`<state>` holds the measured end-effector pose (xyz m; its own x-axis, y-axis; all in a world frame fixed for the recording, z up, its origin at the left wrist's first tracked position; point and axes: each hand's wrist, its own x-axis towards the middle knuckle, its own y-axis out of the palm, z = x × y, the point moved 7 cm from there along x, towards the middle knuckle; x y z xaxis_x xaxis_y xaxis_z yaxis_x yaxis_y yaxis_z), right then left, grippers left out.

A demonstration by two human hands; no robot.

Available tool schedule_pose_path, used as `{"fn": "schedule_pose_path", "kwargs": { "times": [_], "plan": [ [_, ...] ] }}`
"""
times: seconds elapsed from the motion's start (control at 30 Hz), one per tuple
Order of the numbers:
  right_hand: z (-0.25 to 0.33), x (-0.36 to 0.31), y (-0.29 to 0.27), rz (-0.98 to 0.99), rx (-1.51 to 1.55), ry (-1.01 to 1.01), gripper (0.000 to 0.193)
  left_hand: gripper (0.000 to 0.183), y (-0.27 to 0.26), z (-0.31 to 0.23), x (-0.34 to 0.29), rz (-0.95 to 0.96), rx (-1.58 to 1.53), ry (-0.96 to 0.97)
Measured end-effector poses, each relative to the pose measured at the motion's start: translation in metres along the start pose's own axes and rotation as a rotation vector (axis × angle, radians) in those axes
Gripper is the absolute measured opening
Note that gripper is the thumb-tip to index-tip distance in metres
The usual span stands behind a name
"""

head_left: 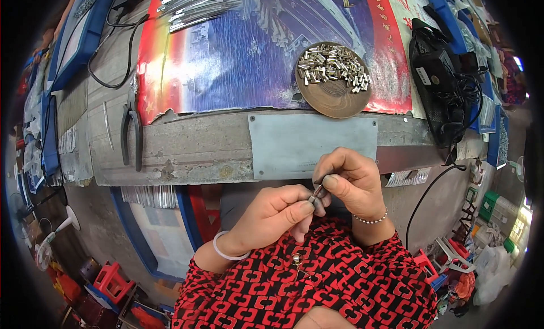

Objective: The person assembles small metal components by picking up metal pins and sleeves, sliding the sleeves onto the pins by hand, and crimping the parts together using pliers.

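Note:
My left hand [280,209] and my right hand [352,180] meet in front of my lap, just off the bench's near edge. Both pinch a small metal part [315,195] between thumb and fingers. Most of it is covered by the fingertips, so its exact kind does not show. Beyond my hands, a round brown dish [334,105] carries a heap of short, shiny metal cylinders [331,65]. A grey metal plate [289,148] is screwed to the bench edge right in front of my hands.
Black-handled pliers [132,136] lie on the bench at the left. Long thin metal strips [195,12] are piled at the far left on a printed sheet [226,74]. At the right sits a black device [433,80] with a hanging cable [422,199]. A blue tray [144,238] stands below the bench.

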<state>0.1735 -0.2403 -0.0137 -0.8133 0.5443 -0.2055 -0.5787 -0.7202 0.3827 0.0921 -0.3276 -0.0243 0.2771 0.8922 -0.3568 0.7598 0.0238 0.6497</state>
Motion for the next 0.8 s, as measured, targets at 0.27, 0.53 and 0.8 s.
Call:
{"fn": "schedule_pose_path", "kwargs": {
  "times": [0.27, 0.53, 0.8],
  "plan": [
    [0.006, -0.002, 0.007, -0.068, -0.258, -0.187, 0.009, 0.022, -0.001, -0.003, 0.002, 0.028, 0.043, -0.006],
    [0.009, 0.003, -0.018, -0.170, 0.038, -0.131, 0.012, 0.023, -0.008, 0.006, -0.002, -0.010, -0.015, -0.007],
    [0.001, 0.004, 0.005, 0.010, -0.049, -0.040, 0.011, 0.022, -0.006, 0.005, -0.003, 0.004, -0.037, -0.009]
  ]
}}
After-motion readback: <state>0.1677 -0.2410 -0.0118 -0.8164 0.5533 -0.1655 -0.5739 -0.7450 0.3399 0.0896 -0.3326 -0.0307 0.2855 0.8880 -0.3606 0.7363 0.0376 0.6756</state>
